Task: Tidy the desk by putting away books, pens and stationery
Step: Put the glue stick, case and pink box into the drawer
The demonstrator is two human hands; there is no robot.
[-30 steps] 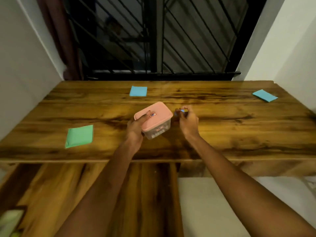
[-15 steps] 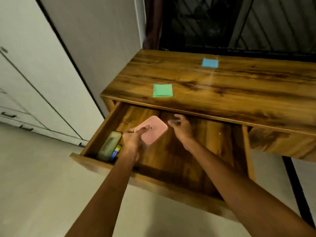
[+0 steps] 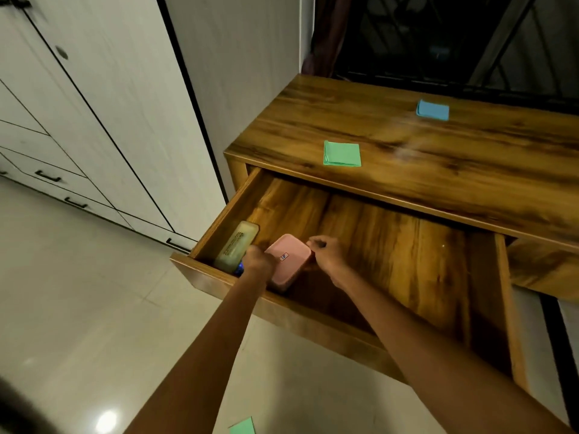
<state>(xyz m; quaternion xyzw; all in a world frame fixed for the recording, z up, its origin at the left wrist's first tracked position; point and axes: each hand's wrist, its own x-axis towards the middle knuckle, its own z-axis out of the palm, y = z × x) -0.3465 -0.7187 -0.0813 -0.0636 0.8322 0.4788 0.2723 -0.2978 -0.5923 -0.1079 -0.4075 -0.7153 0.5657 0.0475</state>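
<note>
A white wardrobe [image 3: 94, 98] with dark handles fills the nine to eleven o'clock side, standing on a pale tiled floor [image 3: 78, 324] that carries a bright glare spot at seven o'clock. At one o'clock a dark window grille [image 3: 454, 36] runs behind the desk, with a dark curtain [image 3: 326, 32] hanging at twelve o'clock beside the white wall [image 3: 244, 73].
</note>
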